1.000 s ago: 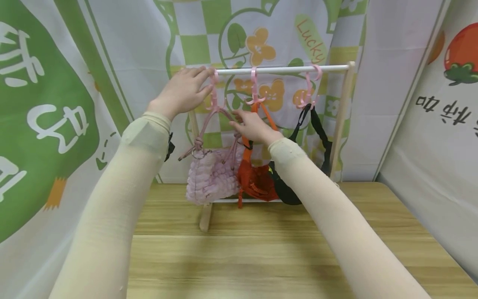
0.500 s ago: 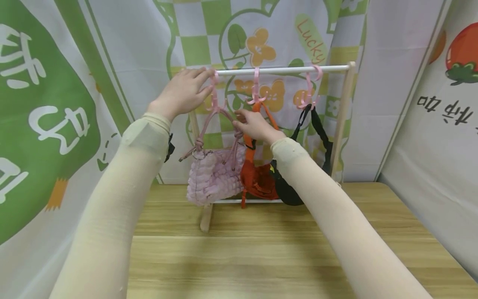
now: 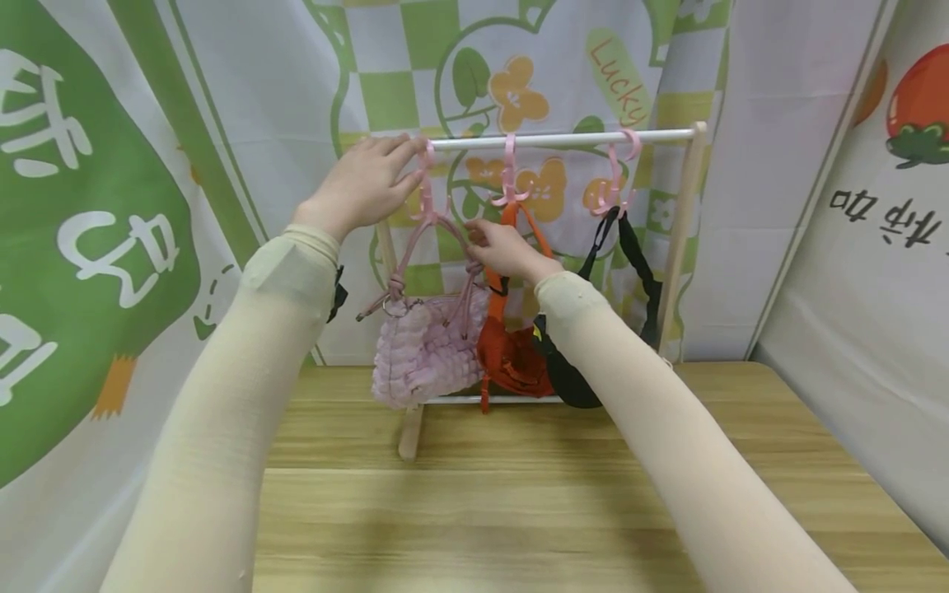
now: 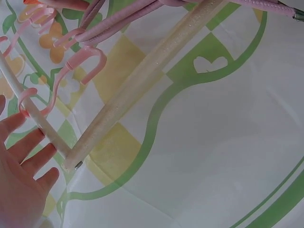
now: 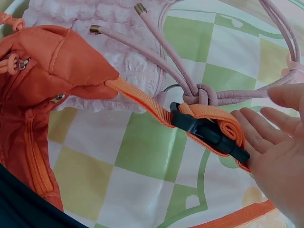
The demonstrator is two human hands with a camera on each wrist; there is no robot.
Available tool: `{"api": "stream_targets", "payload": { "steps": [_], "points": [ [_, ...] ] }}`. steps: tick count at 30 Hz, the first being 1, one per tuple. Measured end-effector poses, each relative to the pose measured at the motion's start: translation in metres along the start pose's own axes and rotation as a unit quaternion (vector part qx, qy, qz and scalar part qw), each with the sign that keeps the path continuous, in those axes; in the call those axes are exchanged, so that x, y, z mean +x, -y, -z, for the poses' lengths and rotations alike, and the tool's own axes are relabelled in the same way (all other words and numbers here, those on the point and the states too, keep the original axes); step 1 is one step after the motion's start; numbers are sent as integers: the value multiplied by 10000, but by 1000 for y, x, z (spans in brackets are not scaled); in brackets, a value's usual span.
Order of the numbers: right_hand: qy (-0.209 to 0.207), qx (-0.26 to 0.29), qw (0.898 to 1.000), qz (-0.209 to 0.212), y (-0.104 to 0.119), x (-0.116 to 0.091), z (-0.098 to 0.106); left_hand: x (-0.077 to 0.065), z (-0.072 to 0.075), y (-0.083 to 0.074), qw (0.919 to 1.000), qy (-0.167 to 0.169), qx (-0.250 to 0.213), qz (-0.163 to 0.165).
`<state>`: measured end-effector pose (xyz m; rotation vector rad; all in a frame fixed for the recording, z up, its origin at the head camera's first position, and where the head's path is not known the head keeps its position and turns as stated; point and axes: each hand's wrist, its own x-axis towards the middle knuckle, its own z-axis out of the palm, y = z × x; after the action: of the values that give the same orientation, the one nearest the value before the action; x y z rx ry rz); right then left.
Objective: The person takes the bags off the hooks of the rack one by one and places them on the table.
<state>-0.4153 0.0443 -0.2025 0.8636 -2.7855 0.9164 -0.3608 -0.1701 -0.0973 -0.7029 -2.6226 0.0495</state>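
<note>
My left hand (image 3: 363, 181) rests its outstretched fingers on the left end of the white rail (image 3: 556, 139), beside a pink hook (image 4: 56, 85). From that hook a puffy pink handbag (image 3: 423, 354) hangs by its knotted cord handle (image 4: 128, 19). My right hand (image 3: 507, 251), fingers loosely extended, is between this handle and the orange strap (image 3: 495, 288) of a red-orange bag (image 3: 519, 362). In the right wrist view its fingers touch or nearly touch the strap beside a black buckle (image 5: 209, 133); contact is unclear. Further right hangs a black bag (image 3: 571, 379), partly behind my forearm.
A wooden-framed rack (image 3: 678, 239) stands at the back of the wood-grain table (image 3: 474, 511). Pink hooks (image 3: 510, 169) hold the middle and right bags. Something black (image 3: 337, 292) shows beside my left forearm. A patterned cloth (image 3: 393, 99) hangs behind the rack.
My right hand has shifted slightly to the right. The middle hook, the red-orange bag and the pink handbag have also moved a little right. My left hand has stayed on the rail.
</note>
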Motion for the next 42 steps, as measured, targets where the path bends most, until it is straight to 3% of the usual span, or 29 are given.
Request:
{"api": "stream_targets", "payload": {
  "steps": [16,42],
  "points": [
    [165,275,9995,18,-1,-3,-4,-1,2,-1,10000,9,-28,35],
    [90,-152,9998,7,-1,-3,-7,-1,1,-1,10000,63,28,58]
  ]
}}
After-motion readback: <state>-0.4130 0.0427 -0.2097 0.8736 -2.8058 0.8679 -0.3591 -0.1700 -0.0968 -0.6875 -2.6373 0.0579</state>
